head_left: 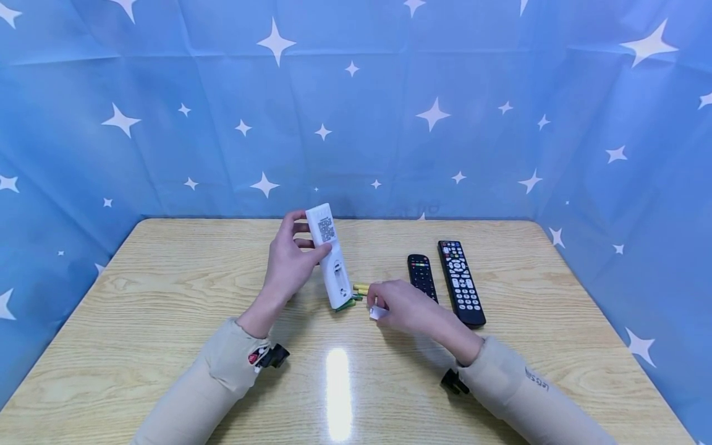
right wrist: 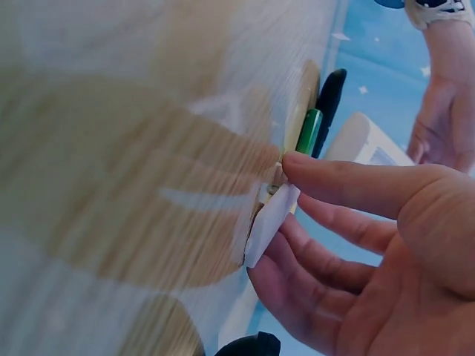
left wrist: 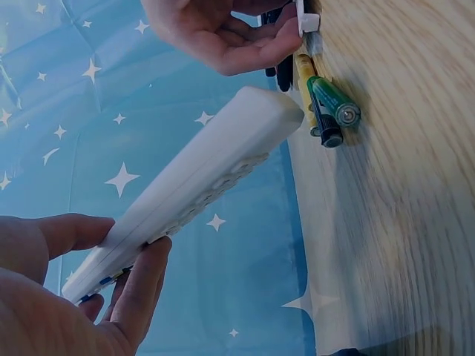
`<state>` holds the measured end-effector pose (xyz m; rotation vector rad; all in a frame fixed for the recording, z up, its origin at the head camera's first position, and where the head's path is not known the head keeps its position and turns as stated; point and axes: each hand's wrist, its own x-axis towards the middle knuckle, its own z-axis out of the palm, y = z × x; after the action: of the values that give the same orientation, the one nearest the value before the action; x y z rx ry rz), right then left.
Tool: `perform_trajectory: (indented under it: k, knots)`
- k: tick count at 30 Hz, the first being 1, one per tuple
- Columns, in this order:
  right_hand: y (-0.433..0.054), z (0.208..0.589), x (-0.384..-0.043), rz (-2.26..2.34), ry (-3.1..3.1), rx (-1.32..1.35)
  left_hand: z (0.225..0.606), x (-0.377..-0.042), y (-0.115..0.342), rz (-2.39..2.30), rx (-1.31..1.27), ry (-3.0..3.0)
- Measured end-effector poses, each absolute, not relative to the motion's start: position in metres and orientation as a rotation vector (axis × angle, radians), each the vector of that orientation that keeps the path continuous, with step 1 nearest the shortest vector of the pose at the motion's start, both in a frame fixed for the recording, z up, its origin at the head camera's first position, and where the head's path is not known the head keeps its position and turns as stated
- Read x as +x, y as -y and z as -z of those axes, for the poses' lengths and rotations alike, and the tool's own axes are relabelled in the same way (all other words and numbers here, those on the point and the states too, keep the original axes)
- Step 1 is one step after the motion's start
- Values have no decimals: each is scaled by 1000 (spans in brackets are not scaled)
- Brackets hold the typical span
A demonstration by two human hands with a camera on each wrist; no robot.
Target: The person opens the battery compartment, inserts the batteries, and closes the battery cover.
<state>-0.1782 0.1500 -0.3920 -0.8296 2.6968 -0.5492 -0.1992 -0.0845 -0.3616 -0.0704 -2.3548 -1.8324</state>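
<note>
My left hand (head_left: 290, 256) grips a white remote control (head_left: 319, 224) near its upper end, thumb across the back. The back faces the head camera, and its battery compartment (head_left: 340, 275) is uncovered, with no battery showing inside. To the right, my right hand (head_left: 408, 306) pinches a small white battery cover (right wrist: 272, 226) between thumb and fingers, low over the table. Between the hands lie several batteries: a green one (left wrist: 335, 102), a dark one (left wrist: 326, 127) and yellow ones (head_left: 361, 287). In the head view the remote's lower end and the right fingers partly hide them.
A small black remote (head_left: 421, 272) lies beyond my right hand, partly covered by it. Right of that is a longer black remote (head_left: 460, 278) with white buttons. The wooden table (head_left: 183, 278) ends at a blue curtain (head_left: 356, 136) with white stars.
</note>
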Motion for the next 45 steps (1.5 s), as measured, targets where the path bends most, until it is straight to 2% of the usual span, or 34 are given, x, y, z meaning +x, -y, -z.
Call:
perform_trajectory:
  k: [28, 45]
  knots:
    - [-145, 392, -183, 534, -2830, -942, 360, -198, 88, 1812, -81, 2386]
    - [-138, 389, -185, 381, -2865, -768, 360, -199, 90, 1809, -90, 2379]
